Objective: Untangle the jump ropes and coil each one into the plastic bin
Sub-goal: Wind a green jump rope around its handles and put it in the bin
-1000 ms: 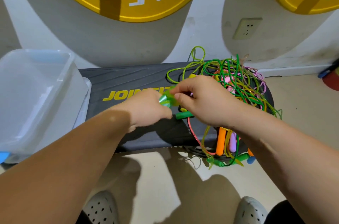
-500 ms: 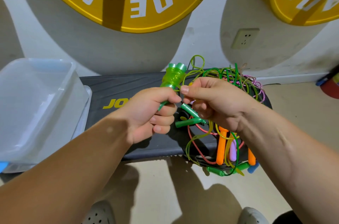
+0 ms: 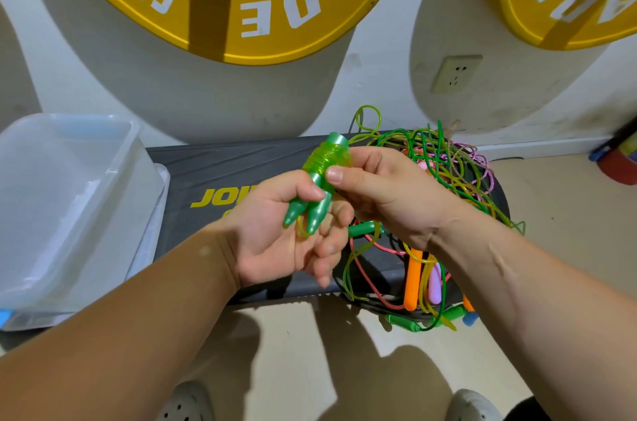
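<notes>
Plastic bin (image 3: 62, 213): far left, translucent. It sits at the left end of the black step board (image 3: 220, 162). Its near-left corner is cut off by the frame edge, and nothing can be made out inside it.

Left hand (image 3: 275, 241): you hold it above the middle of the board, palm turned up. Your thumb presses the lower part of the green handles (image 3: 320, 186) against your curled fingers (image 3: 327, 248).

Green handles: a pair, side by side and touching, held in the air between your two hands. The long axis runs near upright in view, with the top leaning slightly right. The tapered tips point down and toward you. The blunt caps point up toward the wall. A yellow-green cord shows just under the tips, and its further path is hidden behind your left fingers.

Right hand (image 3: 389, 193): your thumb pinches the ribbed upper section of the handles. The fingers opposite it are hidden behind the handles, and this hand also covers part of the board's yellow lettering.

Tangle of ropes (image 3: 444, 172): on the right end of the board, green, yellow-green, pink and red cords. Individual ropes cannot be traced. An orange handle (image 3: 413, 279) and a pale purple handle (image 3: 435, 286) hang over the near edge, long axes roughly vertical.
</notes>
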